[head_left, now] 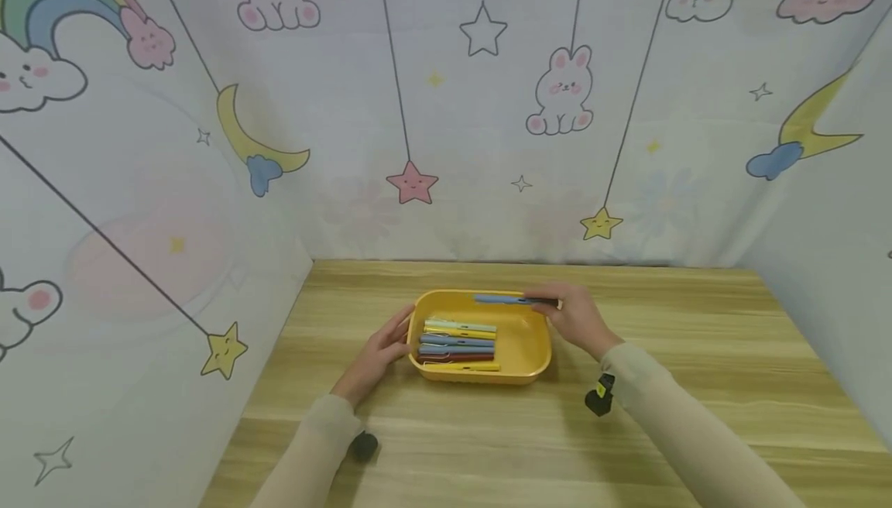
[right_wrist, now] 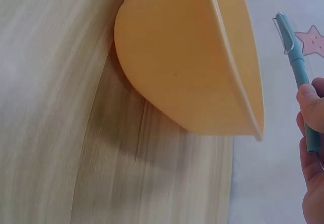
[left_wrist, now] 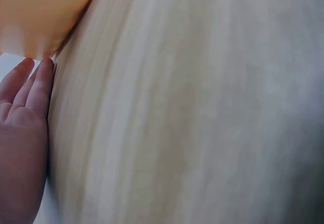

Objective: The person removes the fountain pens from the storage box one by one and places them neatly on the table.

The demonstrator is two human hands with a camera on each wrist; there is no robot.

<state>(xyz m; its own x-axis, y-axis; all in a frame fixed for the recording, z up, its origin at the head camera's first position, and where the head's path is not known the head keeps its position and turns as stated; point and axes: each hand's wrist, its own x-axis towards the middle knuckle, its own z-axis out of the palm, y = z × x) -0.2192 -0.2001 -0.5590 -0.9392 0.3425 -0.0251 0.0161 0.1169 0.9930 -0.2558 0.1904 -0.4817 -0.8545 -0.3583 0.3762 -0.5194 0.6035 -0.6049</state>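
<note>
A yellow plastic basin [head_left: 524, 347] stands on the table with several capped pens lying side by side at its left. Among them are a pale green pen [head_left: 481, 327], a dark red pen [head_left: 474, 357] and a yellow pen [head_left: 463, 367] by the front wall. My right hand [head_left: 575, 319] pinches a blue pen [head_left: 496, 300] between thumb and fingers over the basin's back right rim. In the right wrist view this pen [right_wrist: 299, 72] points its clip end away from the hand. The left hand [head_left: 376, 351] rests its extended fingertips against the basin's left end.
The wood-grain table [head_left: 488, 446] meets a white printed curtain [head_left: 488, 121] at the back and sides. A small black device [head_left: 600, 396] sits at the right wrist, and another dark one [head_left: 364, 446] at the left wrist.
</note>
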